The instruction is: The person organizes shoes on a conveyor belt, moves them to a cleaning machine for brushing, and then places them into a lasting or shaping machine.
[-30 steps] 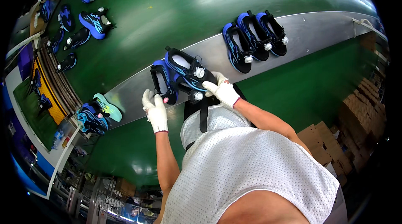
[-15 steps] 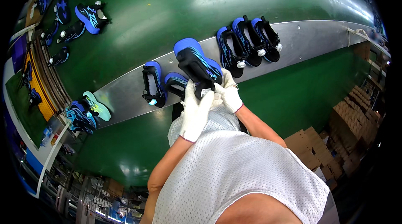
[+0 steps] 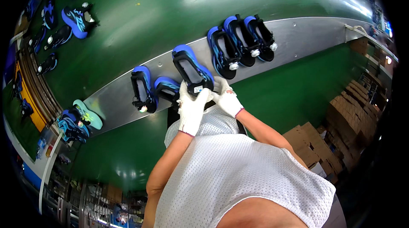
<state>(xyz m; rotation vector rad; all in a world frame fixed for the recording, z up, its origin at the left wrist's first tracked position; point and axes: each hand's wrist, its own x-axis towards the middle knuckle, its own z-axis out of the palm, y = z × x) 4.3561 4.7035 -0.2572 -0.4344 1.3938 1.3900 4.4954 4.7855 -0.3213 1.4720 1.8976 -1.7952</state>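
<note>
In white gloves, my two hands hold a black and blue sneaker [image 3: 192,69] by its near end, its opening facing up and its blue end pointing away from me. A small white label shows at that near end. My left hand [image 3: 191,108] has its fingers closed at the left of this end. On the other side, my right hand [image 3: 226,97] grips with its fingertips. Just left of the held sneaker lie two similar ones, a small shoe [image 3: 167,89] partly behind my left hand and another shoe [image 3: 144,89] with a round dial. To the right, three matching shoes [image 3: 242,45] stand side by side.
A metal strip [image 3: 294,40] runs along the green work surface [image 3: 149,15]. More shoes [image 3: 76,20] lie at the far left, and a mint-green sole [image 3: 87,114] rests near the strip's left end. Cardboard boxes [image 3: 306,145] are stacked at the lower right.
The held sneaker has tipped back and lowered toward the strip, so its opening now faces up. My hands stay on its near end. The whole view has shifted slightly.
</note>
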